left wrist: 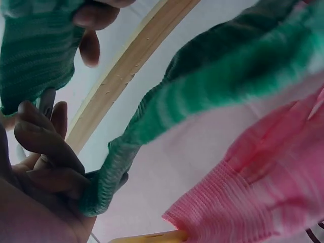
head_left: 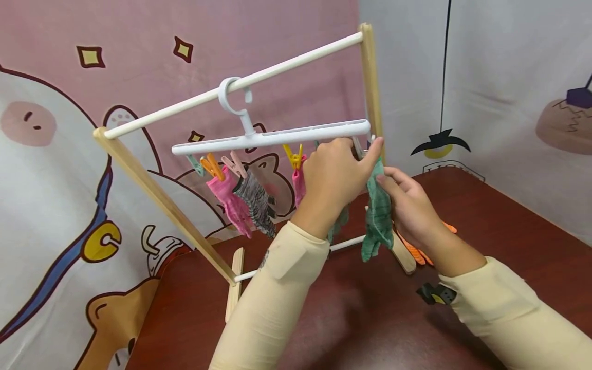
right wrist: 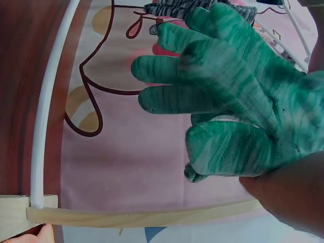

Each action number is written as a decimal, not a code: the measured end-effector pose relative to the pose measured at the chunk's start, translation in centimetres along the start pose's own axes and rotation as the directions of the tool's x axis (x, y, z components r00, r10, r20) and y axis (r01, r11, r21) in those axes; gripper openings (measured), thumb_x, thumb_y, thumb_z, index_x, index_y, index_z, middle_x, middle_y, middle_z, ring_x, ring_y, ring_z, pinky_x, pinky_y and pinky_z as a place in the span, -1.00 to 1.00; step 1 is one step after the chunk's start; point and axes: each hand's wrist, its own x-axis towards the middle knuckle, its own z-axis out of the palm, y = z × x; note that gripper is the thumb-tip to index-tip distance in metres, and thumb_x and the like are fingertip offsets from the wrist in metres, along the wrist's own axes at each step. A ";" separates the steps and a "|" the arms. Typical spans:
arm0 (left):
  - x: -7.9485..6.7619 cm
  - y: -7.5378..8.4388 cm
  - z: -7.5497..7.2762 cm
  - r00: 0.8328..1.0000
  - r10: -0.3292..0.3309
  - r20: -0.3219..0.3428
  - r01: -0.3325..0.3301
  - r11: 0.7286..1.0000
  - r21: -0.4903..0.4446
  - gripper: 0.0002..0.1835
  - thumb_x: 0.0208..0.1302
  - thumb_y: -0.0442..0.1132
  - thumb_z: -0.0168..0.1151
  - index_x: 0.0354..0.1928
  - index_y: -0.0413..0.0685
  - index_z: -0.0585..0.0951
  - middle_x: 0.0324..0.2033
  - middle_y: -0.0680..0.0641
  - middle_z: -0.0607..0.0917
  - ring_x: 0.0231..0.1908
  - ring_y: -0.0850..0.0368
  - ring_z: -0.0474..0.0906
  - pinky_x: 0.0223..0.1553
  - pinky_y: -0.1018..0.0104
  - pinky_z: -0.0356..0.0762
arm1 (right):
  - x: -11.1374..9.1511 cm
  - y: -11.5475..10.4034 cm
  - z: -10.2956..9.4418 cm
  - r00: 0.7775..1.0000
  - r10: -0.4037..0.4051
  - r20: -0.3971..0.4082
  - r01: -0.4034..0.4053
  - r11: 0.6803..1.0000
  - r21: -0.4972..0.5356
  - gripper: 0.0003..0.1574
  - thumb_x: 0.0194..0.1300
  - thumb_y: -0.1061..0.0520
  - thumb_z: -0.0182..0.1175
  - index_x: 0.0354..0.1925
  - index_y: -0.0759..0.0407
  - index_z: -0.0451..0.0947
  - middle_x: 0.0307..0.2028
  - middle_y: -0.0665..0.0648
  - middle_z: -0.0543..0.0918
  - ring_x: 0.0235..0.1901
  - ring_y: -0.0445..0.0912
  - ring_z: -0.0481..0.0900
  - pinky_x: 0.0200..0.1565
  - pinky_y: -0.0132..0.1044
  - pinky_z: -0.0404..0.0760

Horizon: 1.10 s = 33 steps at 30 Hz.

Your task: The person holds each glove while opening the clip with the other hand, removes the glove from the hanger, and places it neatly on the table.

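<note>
Pink printed cloth [head_left: 296, 25] hangs behind a dark red table [head_left: 370, 329] in the head view. On the table stands a rack [head_left: 300, 56] bearing a white hanger [head_left: 287, 136]. By the hanger's right end, the left hand [head_left: 335, 172] pinches a grey peg [head_left: 357, 148]. One green glove [head_left: 380, 216] hangs at four o'clock from it and at nine o'clock from the right hand [head_left: 411, 205], which grips the cuff between thumb and fingers.

Left wrist view: the left hand sits at eight o'clock, fingers curled around the peg, the cuff just above. Another pink-toned neighbour, a pink glove [left wrist: 263, 187], fills four o'clock.

Right wrist view: the green glove's fingers point to nine o'clock; the right hand shows at four o'clock, its grip impossible to tell here.
</note>
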 end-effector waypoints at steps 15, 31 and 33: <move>-0.8 0.0 -0.9 0.994 0.092 0.065 -0.079 0.981 -0.176 -0.42 0.23 0.35 -0.15 -0.70 0.06 0.36 -0.83 0.10 0.36 -0.78 0.21 0.29 -0.78 0.39 0.15 | -1.1 -0.5 0.4 0.999 -0.053 -0.008 0.053 0.995 0.082 -0.64 0.35 0.12 0.02 0.06 0.25 0.40 -0.36 0.00 0.61 -0.46 -0.22 0.59 -0.40 -0.40 0.59; -1.4 -1.2 -1.3 0.995 0.070 0.070 -0.057 0.983 -0.172 -0.41 0.28 0.31 -0.19 -0.70 0.05 0.37 -0.79 0.08 0.40 -0.75 0.20 0.34 -0.72 0.34 0.25 | -0.8 0.1 1.3 0.997 -0.069 0.018 0.067 0.994 0.089 -0.67 0.34 0.15 0.03 0.03 0.26 0.41 -0.37 0.01 0.62 -0.48 -0.24 0.60 -0.43 -0.39 0.60; -1.4 -1.2 -1.2 0.995 0.068 0.071 -0.055 0.984 -0.171 -0.41 0.28 0.31 -0.20 -0.70 0.05 0.37 -0.79 0.08 0.40 -0.74 0.20 0.34 -0.71 0.34 0.25 | -0.9 0.1 1.3 0.997 -0.074 0.014 0.072 0.992 0.100 -0.68 0.34 0.16 0.03 0.02 0.26 0.42 -0.37 0.01 0.62 -0.48 -0.24 0.60 -0.43 -0.40 0.59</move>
